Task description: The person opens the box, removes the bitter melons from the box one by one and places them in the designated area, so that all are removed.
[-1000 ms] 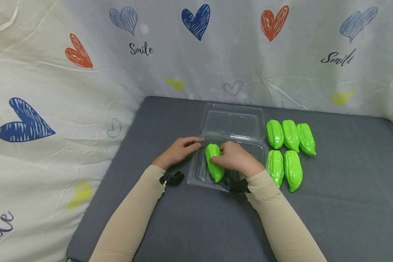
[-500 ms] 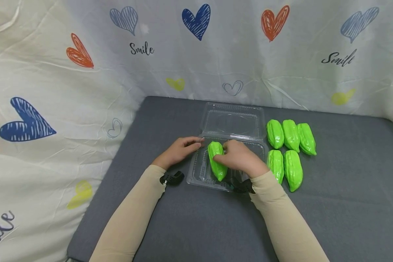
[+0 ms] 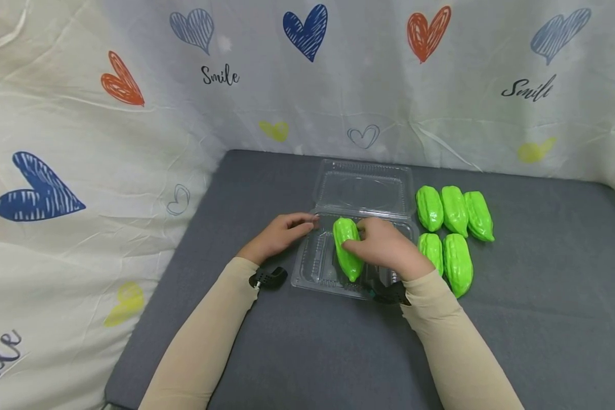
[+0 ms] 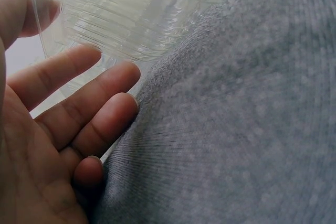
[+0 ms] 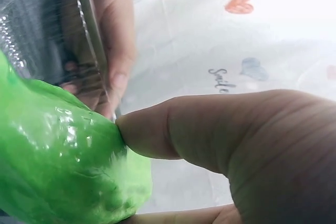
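My right hand [image 3: 386, 245] grips a shiny green ridged fruit [image 3: 347, 250], thumb on its near side. The fruit slants over the base of a clear plastic clamshell box [image 3: 307, 276]. In the right wrist view the thumb [image 5: 173, 127] presses the fruit's [image 5: 58, 145] glossy skin; the other fingers are mostly hidden. Whether the fruit touches the box floor, I cannot tell. At the box's left edge rests my left hand [image 3: 282, 236], its fingers fairly straight and touching the rim. The left wrist view shows those fingers [image 4: 79, 93] loosely spread beside the ribbed plastic wall [image 4: 121, 30].
The box's lid [image 3: 364, 188] lies folded back, away from me. Right of the box, several similar green fruits [image 3: 455, 210] lie in two rows, the nearer row [image 3: 458, 265] partly behind my right wrist. A grey cloth [image 3: 312, 353] covers the table; a printed curtain [image 3: 266, 91] hangs behind.
My right hand has slid a little to the right and away from me, carrying the green fruit. My left hand and the box have stayed in place.
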The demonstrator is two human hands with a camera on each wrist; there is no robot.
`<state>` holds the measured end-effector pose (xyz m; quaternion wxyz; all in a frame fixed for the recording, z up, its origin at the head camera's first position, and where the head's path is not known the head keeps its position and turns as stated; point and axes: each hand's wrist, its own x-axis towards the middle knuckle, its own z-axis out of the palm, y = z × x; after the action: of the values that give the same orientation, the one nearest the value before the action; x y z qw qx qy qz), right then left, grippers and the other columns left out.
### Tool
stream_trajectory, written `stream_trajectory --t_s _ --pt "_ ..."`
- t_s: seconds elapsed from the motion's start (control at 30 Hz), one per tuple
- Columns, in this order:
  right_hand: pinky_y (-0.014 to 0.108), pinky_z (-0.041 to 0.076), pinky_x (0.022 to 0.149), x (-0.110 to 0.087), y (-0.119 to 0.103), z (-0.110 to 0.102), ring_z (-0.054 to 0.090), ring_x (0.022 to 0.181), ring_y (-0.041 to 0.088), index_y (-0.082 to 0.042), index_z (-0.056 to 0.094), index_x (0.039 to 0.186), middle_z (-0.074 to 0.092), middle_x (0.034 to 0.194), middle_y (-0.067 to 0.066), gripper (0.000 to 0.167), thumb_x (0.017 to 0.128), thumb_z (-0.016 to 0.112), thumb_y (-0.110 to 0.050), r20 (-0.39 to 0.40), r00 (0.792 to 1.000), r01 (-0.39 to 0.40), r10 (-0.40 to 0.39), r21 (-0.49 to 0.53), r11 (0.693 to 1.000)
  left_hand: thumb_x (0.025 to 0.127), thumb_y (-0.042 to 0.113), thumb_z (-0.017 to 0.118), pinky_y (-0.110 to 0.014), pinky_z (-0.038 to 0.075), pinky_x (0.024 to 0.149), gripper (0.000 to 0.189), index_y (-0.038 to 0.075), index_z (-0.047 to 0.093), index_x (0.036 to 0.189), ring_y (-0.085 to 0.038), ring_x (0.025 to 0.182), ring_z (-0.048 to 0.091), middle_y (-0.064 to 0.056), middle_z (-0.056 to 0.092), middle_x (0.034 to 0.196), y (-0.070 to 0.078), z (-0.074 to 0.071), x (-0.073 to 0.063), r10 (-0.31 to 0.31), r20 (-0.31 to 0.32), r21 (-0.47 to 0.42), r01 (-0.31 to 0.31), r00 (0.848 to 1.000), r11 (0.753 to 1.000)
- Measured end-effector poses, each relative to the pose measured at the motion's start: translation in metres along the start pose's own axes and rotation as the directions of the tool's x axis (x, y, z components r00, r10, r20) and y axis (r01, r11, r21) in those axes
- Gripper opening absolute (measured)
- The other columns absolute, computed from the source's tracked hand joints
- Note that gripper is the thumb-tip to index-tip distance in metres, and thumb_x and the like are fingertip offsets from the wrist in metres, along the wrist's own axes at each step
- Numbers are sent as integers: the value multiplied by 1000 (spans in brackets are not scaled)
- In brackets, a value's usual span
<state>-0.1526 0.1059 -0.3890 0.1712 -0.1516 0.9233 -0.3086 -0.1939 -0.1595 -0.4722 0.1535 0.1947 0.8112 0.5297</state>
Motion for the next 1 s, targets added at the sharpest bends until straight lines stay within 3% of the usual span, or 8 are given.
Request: stream_trajectory --t_s 0.3,0.57,1.0 --pt "32 41 55 -11 4 -10 46 55 14 -9 63 84 48 63 -4 23 96 67 -29 -26 1000 14 -13 21 1000 111 22 57 -45 50 111 39 2 64 143 -28 133 62 -14 69 137 0 0 0 0 -5 12 0 1000 1000" --pt "31 35 53 -25 6 -20 35 50 12 -14 47 72 33 56 -8 33 95 67 -27 -66 998 28 -26 31 999 111 23 58 -45 50 111 39 4 64 144 -28 132 62 -13 70 137 1 0 -1 7 -3 5 -7 1000 1000" --pt "31 35 53 -50 9 -40 31 51 12 -9 56 86 31 59 -6 22 97 66 -25 -74 997 -13 17 63 998 111 20 57 -47 49 111 39 1 63 144 -31 134 61 -17 69 138 1 -1 -1 7 6 -10 -7 1000 1000"
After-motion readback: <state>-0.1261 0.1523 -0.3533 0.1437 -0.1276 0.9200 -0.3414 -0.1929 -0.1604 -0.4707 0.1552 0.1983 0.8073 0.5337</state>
